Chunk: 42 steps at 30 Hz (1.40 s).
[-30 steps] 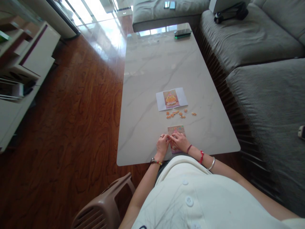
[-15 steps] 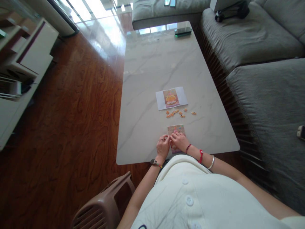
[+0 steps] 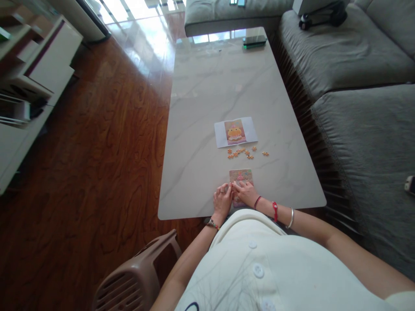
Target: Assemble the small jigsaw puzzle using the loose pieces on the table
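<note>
A partly covered jigsaw puzzle [image 3: 242,173] in pink and beige lies near the front edge of the table. At its left edge is my left hand [image 3: 222,201], fingers bent and drawn together; whatever is between the tips is too small to make out. My right hand [image 3: 246,194] rests over the middle of the puzzle, fingers stretched out toward the left hand's tips. Beyond the puzzle several loose orange jigsaw pieces [image 3: 239,151] are scattered. Behind them lies a white sheet [image 3: 220,134] with a printed picture [image 3: 235,132] of a yellow-orange figure.
The marble-patterned table [image 3: 194,172] has a dark flat box [image 3: 254,41] at its far end. A grey sofa [image 3: 366,129] runs along the right side. A brown plastic stool [image 3: 139,268] stands on the wooden floor at lower left, and a white cabinet [image 3: 48,65] at far left.
The whole view has shifted slightly. Both hands stay at the puzzle's left side; the right fingers look a little more spread and flatter on it. The loose pieces lie as before.
</note>
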Tool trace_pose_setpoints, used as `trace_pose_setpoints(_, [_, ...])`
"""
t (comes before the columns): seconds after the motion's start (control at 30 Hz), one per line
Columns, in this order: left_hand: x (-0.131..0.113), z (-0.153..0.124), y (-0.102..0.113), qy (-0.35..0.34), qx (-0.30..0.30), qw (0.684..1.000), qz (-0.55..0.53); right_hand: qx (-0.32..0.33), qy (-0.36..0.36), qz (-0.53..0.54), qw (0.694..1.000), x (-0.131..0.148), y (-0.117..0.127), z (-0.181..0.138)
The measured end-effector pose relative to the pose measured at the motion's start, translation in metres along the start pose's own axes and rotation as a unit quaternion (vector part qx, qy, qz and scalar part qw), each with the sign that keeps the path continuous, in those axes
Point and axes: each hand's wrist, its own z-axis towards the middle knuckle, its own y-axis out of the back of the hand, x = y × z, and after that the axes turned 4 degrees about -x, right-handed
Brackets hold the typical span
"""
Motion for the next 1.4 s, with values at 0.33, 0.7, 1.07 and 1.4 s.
trace_pose_setpoints(0.33, [0.005,0.005,0.000,0.021,-0.012,0.999,-0.025,-0.023,0.059,0.037,0.997,-0.022,0.008,0.004])
trace_pose_setpoints(0.7, [0.007,0.010,-0.003,0.020,-0.039,0.996,-0.084,-0.086,-0.159,0.193,0.965,-0.005,-0.009,0.005])
trace_pose_setpoints(1.07, [-0.006,0.016,-0.011,0.150,-0.092,0.973,-0.150,-0.017,-0.317,0.248,0.915,0.001,-0.009,0.016])
trace_pose_setpoints(1.4, [-0.012,0.016,-0.012,0.182,-0.108,0.965,-0.154,0.078,-0.391,0.310,0.863,-0.004,0.002,0.025])
